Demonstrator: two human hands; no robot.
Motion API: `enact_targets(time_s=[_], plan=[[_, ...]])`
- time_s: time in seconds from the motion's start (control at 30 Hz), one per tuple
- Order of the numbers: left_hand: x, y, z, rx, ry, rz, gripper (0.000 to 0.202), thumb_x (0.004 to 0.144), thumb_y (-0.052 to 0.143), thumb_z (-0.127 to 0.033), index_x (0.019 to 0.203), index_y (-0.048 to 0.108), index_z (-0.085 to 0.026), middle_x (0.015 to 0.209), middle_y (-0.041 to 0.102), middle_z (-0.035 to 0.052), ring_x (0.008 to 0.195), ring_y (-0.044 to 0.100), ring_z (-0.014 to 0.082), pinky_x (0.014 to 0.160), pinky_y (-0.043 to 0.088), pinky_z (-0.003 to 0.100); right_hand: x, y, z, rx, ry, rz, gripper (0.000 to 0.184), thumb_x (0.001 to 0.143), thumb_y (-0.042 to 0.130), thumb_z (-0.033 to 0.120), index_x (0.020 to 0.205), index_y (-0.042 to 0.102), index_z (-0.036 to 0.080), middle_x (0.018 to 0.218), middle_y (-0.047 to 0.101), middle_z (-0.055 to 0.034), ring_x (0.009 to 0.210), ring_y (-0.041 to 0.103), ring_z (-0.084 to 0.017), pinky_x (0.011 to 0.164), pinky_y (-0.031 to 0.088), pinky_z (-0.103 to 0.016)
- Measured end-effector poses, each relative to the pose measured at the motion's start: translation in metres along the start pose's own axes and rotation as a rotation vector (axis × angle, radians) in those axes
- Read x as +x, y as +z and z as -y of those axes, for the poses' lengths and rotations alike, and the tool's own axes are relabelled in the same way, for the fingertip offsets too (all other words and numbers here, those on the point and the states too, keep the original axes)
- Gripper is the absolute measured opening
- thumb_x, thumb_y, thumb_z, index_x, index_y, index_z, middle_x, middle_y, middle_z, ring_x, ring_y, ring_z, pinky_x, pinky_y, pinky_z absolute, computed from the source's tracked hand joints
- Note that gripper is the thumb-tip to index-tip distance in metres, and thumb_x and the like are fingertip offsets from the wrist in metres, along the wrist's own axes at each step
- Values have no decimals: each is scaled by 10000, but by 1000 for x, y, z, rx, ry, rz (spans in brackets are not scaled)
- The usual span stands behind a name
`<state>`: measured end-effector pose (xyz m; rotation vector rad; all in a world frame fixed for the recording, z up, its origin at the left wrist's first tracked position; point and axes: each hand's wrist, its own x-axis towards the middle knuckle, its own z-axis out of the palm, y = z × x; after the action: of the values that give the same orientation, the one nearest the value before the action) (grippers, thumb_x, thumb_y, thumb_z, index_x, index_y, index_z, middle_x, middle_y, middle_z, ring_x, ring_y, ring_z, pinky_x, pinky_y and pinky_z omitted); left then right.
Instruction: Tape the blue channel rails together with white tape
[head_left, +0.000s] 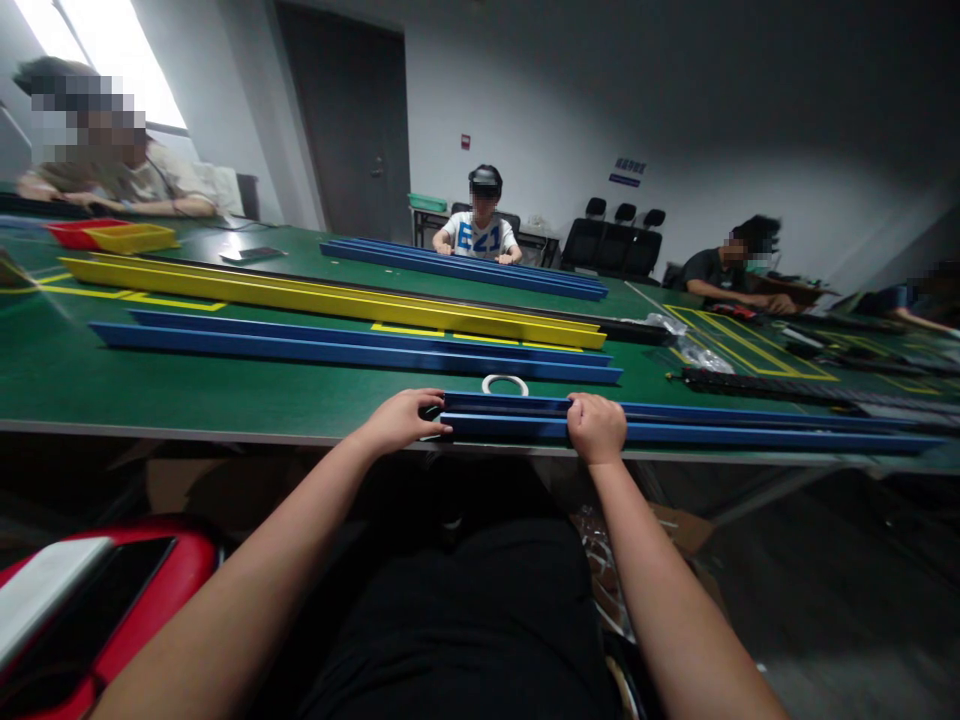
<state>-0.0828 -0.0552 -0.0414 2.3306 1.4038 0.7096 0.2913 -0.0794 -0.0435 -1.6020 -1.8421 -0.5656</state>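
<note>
A long blue channel rail [750,428] lies along the near edge of the green table [187,385] and runs off to the right. My left hand [401,418] grips its left end, fingers curled around it. My right hand [597,427] is closed over the rail a little further right, knuckles up. A small white ring [505,383] lies on the table just behind the rail, between my hands.
A second long blue rail [352,348] and a yellow rail [330,297] lie further back, a third blue rail [465,265] beyond. Red and yellow bins [112,235] stand far left. Black rails [787,385] lie right. Other people sit around the table. A red chair [97,610] stands at my left.
</note>
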Motion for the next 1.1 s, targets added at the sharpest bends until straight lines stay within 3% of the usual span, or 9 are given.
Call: enact_targets(time_s=[0.4, 0.67, 1.1], plan=[[0, 1, -2, -21, -4, -15, 514, 647, 694, -652, 992, 736, -274, 1326, 627, 28, 1177, 598, 266, 1018, 457, 338, 0, 0, -1, 5, -3, -3, 314, 905, 417, 238, 954, 721, 180, 1007, 732, -62, 951, 627, -201, 878, 351, -332], [-5, 2, -1, 4, -15, -46, 627, 674, 671, -667, 1155, 712, -267, 1333, 625, 27, 1204, 585, 263, 1037, 440, 328, 0, 0, 0, -6, 2, -4, 322, 910, 406, 240, 953, 721, 189, 1004, 730, -58, 950, 625, -200, 879, 350, -335], [-1, 2, 0, 8, 17, -22, 626, 666, 675, -670, 1134, 718, -256, 1352, 611, 59, 1219, 570, 284, 1058, 417, 354, -1, 0, 0, 0, 14, 6, 316, 915, 407, 248, 964, 713, 188, 1011, 731, -52, 962, 620, -202, 890, 335, -338]])
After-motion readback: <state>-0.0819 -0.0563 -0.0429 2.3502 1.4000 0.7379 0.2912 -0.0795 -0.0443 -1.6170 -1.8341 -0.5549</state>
